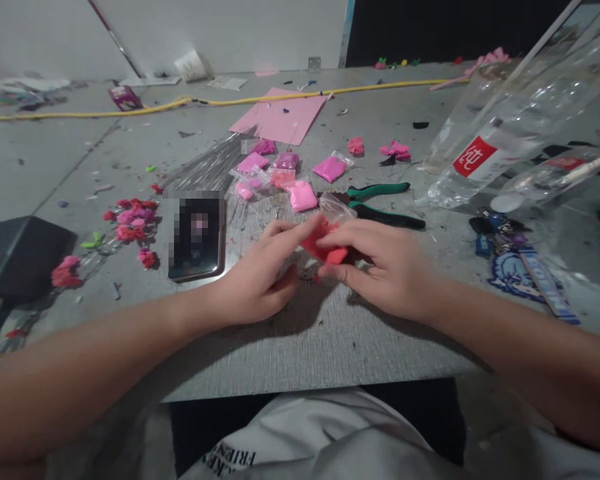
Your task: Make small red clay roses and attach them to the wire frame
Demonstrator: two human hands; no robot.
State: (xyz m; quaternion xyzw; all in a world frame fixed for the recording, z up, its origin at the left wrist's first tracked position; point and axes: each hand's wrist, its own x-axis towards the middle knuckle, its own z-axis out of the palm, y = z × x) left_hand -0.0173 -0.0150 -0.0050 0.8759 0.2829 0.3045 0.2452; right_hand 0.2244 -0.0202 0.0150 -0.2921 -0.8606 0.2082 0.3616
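Note:
A lump of red modelling clay [325, 245] is between my two hands above the table's front part. My right hand [387, 267] pinches it from the right with thumb and fingers. On the other side, my left hand [260, 270] has its fingertips closed on the clay's upper left edge; part of that grip is hidden. Just beyond the hands lie pliers with green and black handles [380, 192] and a clear plastic bag [337, 205]. Small bags of pink clay [303, 197] are grouped behind them.
A phone [197, 237] lies left of my left hand. Clay flowers [133, 219] on thin wires and a bundle of wires [207, 163] are farther left. At the right stand clear plastic bottles [480, 157], with keys and a charm [523, 273] nearby. A yellow cable [260, 99] crosses behind.

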